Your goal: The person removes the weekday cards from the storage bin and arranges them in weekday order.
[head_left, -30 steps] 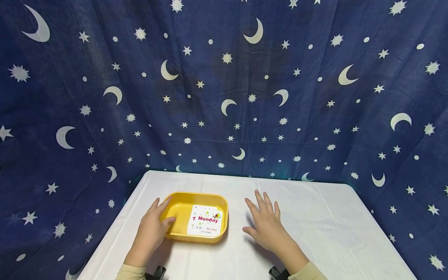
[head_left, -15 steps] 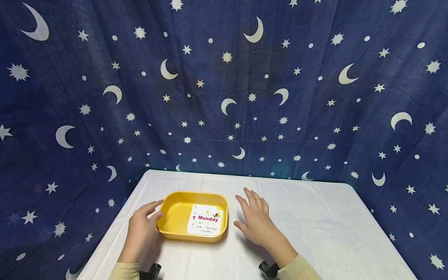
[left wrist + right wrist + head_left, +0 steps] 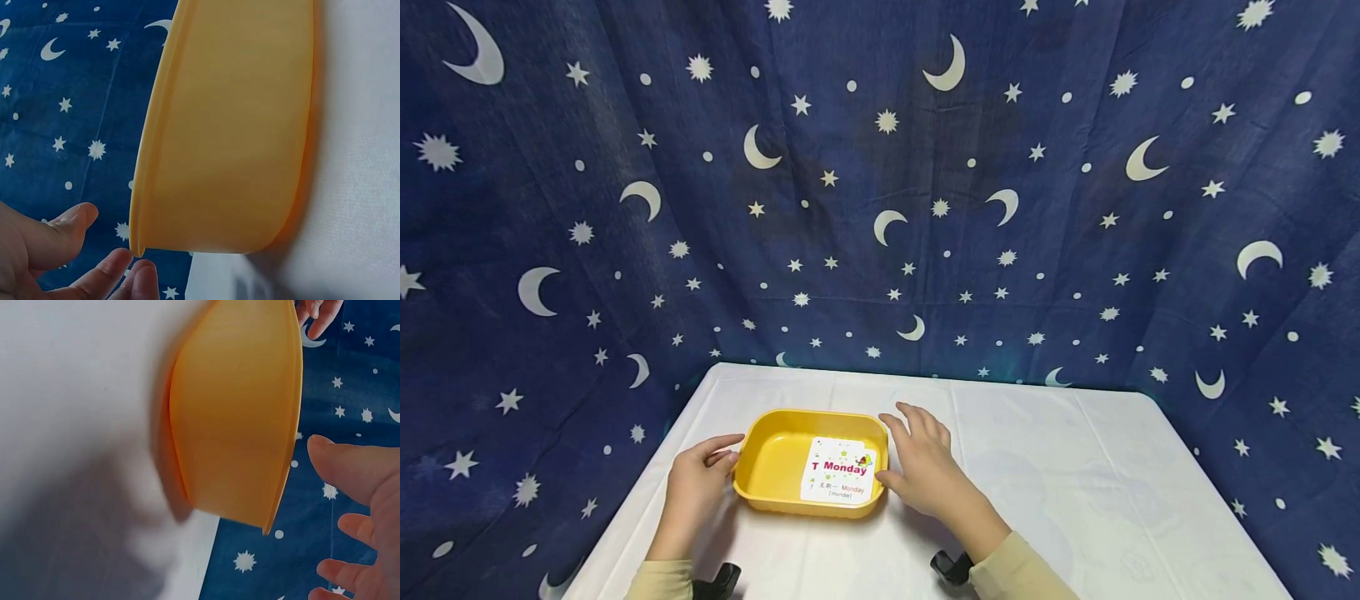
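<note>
A yellow plastic tray (image 3: pixel 771 468) sits on the white-covered table. White cards (image 3: pixel 831 492) lie in its right half, the top one printed "Monday" with small stars. My left hand (image 3: pixel 691 492) is just left of the tray, fingers loosely bent with the tips right at the rim. On the other side my right hand (image 3: pixel 931 468) has its fingers spread, thumb and fingertips over the right rim. In the left wrist view the tray's wall (image 3: pixel 225 137) stands beside my fingers; the right wrist view shows the thumb (image 3: pixel 344 465) near the rim. Neither hand grips anything.
The white tablecloth (image 3: pixel 1060 483) stretches to the right of the tray. A dark blue curtain (image 3: pixel 880 250) with moons and stars hangs behind the table and on both sides. Black wrist mounts (image 3: pixel 951 568) show below the hands.
My right hand has moved left from beside the tray to its right rim. My left hand has drawn back leftward from over the tray's left edge. The tray has stayed put.
</note>
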A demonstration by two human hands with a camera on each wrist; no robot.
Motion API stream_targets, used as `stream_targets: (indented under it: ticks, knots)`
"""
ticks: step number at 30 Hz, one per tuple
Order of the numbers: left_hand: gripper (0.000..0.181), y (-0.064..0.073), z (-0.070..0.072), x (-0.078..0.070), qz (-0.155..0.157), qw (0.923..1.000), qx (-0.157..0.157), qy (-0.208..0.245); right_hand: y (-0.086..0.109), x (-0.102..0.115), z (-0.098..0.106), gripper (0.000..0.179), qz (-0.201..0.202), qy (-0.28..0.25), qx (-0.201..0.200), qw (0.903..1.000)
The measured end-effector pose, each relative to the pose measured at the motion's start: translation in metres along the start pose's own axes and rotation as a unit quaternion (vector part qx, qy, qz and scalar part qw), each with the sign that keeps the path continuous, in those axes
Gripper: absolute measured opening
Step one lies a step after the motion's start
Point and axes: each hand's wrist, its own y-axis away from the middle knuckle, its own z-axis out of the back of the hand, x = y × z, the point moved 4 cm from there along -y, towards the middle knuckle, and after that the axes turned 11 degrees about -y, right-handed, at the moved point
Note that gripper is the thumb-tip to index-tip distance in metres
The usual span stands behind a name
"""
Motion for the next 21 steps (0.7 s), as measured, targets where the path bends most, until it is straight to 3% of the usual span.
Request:
stream_targets:
  ticks: [21]
  knots:
    - [0.024,-0.007,-0.006,0.01,0.03,0.9962,0.048,0.066,-0.02,0.03,-0.031,0.092,0.031,0.035,0.035,0.9983]
